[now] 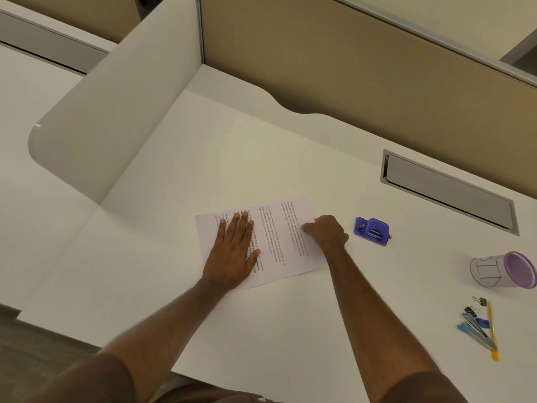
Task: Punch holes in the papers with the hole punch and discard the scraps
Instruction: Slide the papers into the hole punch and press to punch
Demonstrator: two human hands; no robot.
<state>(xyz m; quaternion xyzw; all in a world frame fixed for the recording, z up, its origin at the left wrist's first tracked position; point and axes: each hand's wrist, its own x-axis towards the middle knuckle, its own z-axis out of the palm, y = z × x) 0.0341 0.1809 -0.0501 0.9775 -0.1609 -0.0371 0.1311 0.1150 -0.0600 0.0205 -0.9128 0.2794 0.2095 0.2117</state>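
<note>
— So where are the papers (279, 242)?
— Flat on the white bench (261, 155). My left hand (232, 254) lies spread and flat on them, gripping nothing; my right hand (328, 232) is curled at their right edge, fingertips pinching it.
— And the hole punch (372, 230)?
— Blue, just right of that hand, untouched. A purple-rimmed cup (504, 271) stands farther right, clips and pens (479, 327) nearer me.

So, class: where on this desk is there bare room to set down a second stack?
Bare desk lies beyond the papers toward the partition, and left of the left hand. The right side is crowded: hole punch, cup, clips and pens.
</note>
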